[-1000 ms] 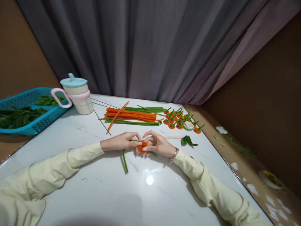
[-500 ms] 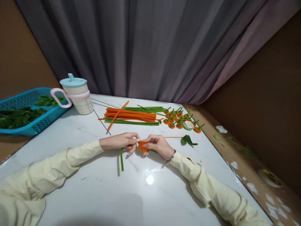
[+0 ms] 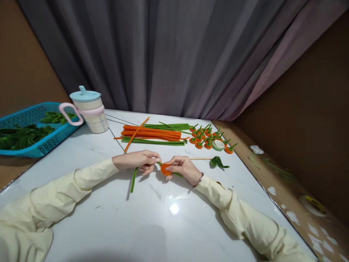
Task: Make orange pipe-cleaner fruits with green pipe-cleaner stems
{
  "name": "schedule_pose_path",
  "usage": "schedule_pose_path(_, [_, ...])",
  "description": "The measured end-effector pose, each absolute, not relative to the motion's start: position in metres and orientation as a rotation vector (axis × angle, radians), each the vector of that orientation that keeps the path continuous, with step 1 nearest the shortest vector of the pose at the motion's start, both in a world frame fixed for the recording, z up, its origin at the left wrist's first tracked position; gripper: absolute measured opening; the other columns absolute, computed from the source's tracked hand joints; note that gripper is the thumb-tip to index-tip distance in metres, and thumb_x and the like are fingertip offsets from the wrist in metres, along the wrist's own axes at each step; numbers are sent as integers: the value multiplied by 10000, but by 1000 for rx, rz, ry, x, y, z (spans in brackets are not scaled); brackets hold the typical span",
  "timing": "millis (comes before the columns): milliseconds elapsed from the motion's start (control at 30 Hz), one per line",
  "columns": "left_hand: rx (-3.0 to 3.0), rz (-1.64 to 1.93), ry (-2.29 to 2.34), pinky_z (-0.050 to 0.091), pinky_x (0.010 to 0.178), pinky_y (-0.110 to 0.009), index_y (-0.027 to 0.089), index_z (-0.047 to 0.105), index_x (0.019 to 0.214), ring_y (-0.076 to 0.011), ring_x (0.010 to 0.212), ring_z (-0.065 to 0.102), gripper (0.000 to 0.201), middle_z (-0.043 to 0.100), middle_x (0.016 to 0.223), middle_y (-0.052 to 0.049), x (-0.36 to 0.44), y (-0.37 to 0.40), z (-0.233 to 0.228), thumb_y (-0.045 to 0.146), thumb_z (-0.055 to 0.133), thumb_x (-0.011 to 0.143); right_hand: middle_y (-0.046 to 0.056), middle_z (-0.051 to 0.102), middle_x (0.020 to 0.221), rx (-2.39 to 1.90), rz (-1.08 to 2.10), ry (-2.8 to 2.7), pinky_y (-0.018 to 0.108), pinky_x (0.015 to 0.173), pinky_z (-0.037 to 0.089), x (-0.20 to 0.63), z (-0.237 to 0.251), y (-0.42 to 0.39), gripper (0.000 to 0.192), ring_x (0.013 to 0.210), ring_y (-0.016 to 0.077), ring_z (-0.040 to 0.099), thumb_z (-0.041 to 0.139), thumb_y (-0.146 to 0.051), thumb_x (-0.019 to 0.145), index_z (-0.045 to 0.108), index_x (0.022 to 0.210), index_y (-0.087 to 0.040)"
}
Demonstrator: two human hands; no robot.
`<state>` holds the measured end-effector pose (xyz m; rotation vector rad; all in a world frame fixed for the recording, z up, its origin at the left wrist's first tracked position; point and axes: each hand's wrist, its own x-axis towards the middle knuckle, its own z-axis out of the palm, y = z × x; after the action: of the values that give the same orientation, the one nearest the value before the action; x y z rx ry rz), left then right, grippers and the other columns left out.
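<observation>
Keep your right hand (image 3: 182, 168) pinching the orange coil (image 3: 165, 169) firmly while your left hand (image 3: 140, 160), fingers closed on the green stem (image 3: 133, 179), draws it snug

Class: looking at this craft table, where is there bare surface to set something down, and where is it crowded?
Bare marble lies in front of the left hand and right hand, between the sleeves, and between the cup and the left arm. The far edge is crowded: pipe cleaners, orange flowers, tape roll.
</observation>
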<state>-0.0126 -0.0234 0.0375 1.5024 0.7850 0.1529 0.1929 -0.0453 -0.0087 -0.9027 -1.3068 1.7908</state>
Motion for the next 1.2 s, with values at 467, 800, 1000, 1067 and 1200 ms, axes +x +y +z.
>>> schedule_pose_path(467, [1975, 124, 849, 414, 694, -245, 179, 573, 957, -162, 813, 556, 333, 624, 920, -38, -11, -27, 36, 478, 452, 870, 11, 682, 614, -940, 1688, -1477, 264, 529, 538, 190, -10, -43, 320, 493, 130, 635, 787, -351, 598, 606, 741, -128])
schedule_pose_path(800, [1482, 354, 851, 476, 674, -278, 131, 583, 857, -152, 680, 627, 195, 667, 766, -53, -8, -22, 34, 316, 607, 798, 50, 682, 889, -893, 1341, -1896, 287, 640, 561, 204, 8, -40, 383, 686, 148, 665, 667, -328, 762, 506, 1080, -186])
schedule_pose_path(1000, [1427, 362, 833, 470, 636, -289, 132, 574, 885, -142, 632, 606, 222, 672, 780, -62, -6, -26, 33, 336, 608, 804, 64, 701, 822, -850, 602, -2259, 250, 622, 513, 206, -3, -41, 181, 655, 148, 652, 477, -308, 906, 554, 1012, -183])
schedule_pose_path(1067, [1451, 378, 791, 456, 616, -286, 152, 552, 957, -142, 613, 595, 245, 667, 725, -39, -6, -28, 33, 351, 594, 821, 71, 692, 821, -836, 506, -2298, 246, 603, 494, 206, -6, -41, 169, 649, 148, 636, 436, -282, 921, 556, 982, -180])
schedule_pose_path(1200, [1491, 409, 758, 415, 588, -257, 168, 536, 977, -135, 593, 574, 243, 626, 607, -1, -7, -26, 30, 360, 586, 837, 83, 682, 831, -833, 403, -2364, 248, 597, 478, 208, -8, -40, 154, 662, 157, 627, 410, -235, 924, 542, 975, -173])
